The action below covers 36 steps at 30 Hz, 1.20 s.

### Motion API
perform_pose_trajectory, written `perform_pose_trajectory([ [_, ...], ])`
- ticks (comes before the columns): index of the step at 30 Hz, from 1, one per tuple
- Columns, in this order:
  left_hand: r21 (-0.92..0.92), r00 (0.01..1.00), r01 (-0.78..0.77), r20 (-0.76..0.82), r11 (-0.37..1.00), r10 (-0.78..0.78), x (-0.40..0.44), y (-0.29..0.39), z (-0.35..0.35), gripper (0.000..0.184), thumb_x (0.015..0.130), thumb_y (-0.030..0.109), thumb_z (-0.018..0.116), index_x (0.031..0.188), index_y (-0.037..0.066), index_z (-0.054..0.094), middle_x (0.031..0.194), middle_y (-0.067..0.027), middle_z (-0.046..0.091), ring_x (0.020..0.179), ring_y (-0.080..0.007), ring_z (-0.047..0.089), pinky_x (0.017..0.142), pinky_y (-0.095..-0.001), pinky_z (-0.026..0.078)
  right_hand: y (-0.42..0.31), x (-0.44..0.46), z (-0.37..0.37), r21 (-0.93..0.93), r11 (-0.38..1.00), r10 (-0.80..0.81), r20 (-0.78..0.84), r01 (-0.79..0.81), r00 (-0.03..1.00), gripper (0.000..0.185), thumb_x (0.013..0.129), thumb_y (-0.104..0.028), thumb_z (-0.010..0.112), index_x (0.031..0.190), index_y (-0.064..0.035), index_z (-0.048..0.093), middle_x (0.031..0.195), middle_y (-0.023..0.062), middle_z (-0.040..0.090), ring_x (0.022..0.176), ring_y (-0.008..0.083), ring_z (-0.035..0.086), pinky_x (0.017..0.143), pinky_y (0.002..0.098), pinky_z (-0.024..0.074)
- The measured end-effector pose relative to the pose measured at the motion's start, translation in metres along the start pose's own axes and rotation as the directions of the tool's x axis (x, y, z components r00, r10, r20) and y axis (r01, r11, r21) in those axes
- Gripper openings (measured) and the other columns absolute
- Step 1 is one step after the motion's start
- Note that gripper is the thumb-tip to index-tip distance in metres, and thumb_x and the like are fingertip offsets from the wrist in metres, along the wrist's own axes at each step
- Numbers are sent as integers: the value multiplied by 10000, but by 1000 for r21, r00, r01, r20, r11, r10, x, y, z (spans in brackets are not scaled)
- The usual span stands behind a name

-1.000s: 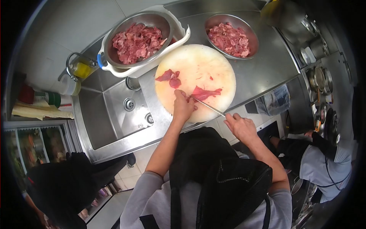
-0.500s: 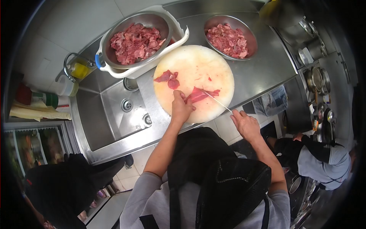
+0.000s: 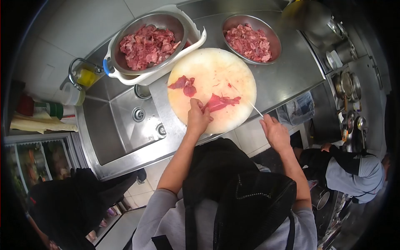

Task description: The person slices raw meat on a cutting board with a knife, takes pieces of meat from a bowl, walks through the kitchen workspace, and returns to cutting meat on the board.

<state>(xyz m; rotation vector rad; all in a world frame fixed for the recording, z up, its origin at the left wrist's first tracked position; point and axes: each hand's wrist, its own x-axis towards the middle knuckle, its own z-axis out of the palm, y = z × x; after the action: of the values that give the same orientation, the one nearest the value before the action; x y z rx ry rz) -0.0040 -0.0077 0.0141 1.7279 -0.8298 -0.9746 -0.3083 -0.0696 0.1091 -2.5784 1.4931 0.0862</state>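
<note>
On the round, pale cutting board (image 3: 196, 66) lies a strip of red meat (image 3: 223, 102), its left end pinched in the fingers of my left hand (image 3: 197, 116). My right hand (image 3: 275, 132) is closed around the handle of a thin knife (image 3: 256, 109). The blade points up and left over the board's right edge, apart from the strip. Another dark red meat piece (image 3: 182, 85) rests near the board's left edge, with small scraps scattered about. Metal bowls of cut meat stand behind the board, a large one (image 3: 180, 27) at left and a smaller one (image 3: 276, 41) at right.
The large bowl sits in a white basin (image 3: 196, 45). To the left is a metal sink (image 3: 106, 146) with a faucet (image 3: 71, 68). One person in black (image 3: 66, 208) is at lower left, another in grey (image 3: 348, 175) at right. Pans hang at far right.
The knife has drawn away from the meat strip toward the right with my right hand. My left hand stays at the strip's left end. The person at right has shifted slightly.
</note>
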Motion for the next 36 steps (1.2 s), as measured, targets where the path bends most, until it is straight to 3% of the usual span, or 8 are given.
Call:
perform_pose_trajectory([
  [10,456,985,-151,-9,877,175,5,14,-39,272,946,148,773,1091,4,595,872,-158,716,810,-360,718,740,-434,571,6,-28,-1,371,922,109,29,-112,994,259,1101,-320,618,1160,-72,580,916,236,732,875,513,694,730,598,532],
  [15,395,704,-708,321,586,633,42,30,-12,403,911,159,774,1279,32,671,1187,-194,730,1183,-402,650,1014,-488,512,10,-35,4,449,884,132,31,-132,991,260,1093,-312,636,1144,-62,591,900,238,726,880,516,689,734,589,524],
  [19,510,679,-731,478,453,558,52,37,15,375,900,197,794,1219,32,683,1183,-196,721,1186,-383,654,1027,-504,506,12,-39,3,487,863,138,26,-133,990,263,1092,-315,639,1149,-62,597,910,237,728,888,513,691,742,582,527],
  [22,605,801,-526,588,598,109,64,40,20,358,907,231,806,1168,27,670,1177,-214,703,1156,-395,645,1008,-481,494,18,-47,2,511,846,169,16,-154,985,265,1092,-313,640,1152,-59,600,926,238,733,898,513,693,746,574,529],
  [25,562,753,-652,557,509,350,60,35,21,366,913,225,820,1170,27,651,1042,-182,713,1051,-378,689,941,-472,526,28,-55,6,537,824,201,21,-181,979,267,1091,-310,642,1157,-55,604,942,242,738,907,511,697,750,569,532],
  [28,438,848,-386,515,812,126,60,54,22,293,976,175,797,1173,28,637,973,-113,715,961,-290,724,868,-420,572,36,-61,9,560,802,231,30,-208,972,270,1090,-309,644,1168,-52,609,950,246,741,909,510,698,754,566,534],
  [30,-88,817,8,574,996,44,63,65,23,176,1021,60,744,1136,3,623,1054,-105,734,919,-194,716,855,-372,614,40,-65,10,573,793,236,25,-207,971,274,1089,-309,645,1173,-51,610,951,248,741,907,511,699,754,565,534],
  [36,-424,866,-55,430,904,254,71,96,26,184,1068,45,679,1215,13,574,1089,-92,720,1004,-169,731,795,-355,648,46,-66,9,609,772,244,-17,-184,970,280,1085,-307,654,1186,-48,614,956,251,742,905,512,700,755,559,536],
])
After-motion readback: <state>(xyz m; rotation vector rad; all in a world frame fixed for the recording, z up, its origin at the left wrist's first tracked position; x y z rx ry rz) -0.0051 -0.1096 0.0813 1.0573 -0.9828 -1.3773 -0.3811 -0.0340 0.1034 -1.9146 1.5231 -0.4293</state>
